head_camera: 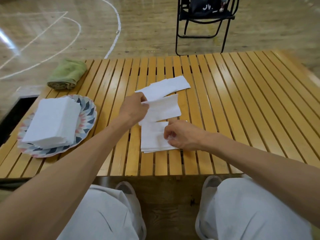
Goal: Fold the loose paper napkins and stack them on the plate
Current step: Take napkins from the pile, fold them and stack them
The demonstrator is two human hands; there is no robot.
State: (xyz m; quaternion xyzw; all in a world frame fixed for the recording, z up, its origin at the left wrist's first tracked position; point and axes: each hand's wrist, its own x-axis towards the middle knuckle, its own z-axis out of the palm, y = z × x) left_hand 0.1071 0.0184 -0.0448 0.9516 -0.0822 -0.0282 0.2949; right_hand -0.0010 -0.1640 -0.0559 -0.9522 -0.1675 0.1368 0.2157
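Two hands on napkins mid-surface: left hand (134,108) pinches the near-left end of a napkin (164,108) whose long axis runs rightward, right hand (180,134) pinches the small pile (152,137), plate (90,116) stack (52,122) sits off left.

My table (225,104) is slatted wood, varnished yellow and glossy enough to catch the light. The loose napkins (166,108) I'm pinching with my left hand (133,111) are thin white matt paper, faintly textured, as is the small pile (152,135) under my right hand (183,135). At nine o'clock, the stacked napkins (52,120) sit on a smooth, glazed patterned plate (88,118). At eleven o'clock lies a rolled green towel (67,74), soft nappy cloth. The floor (147,32) is polished wood
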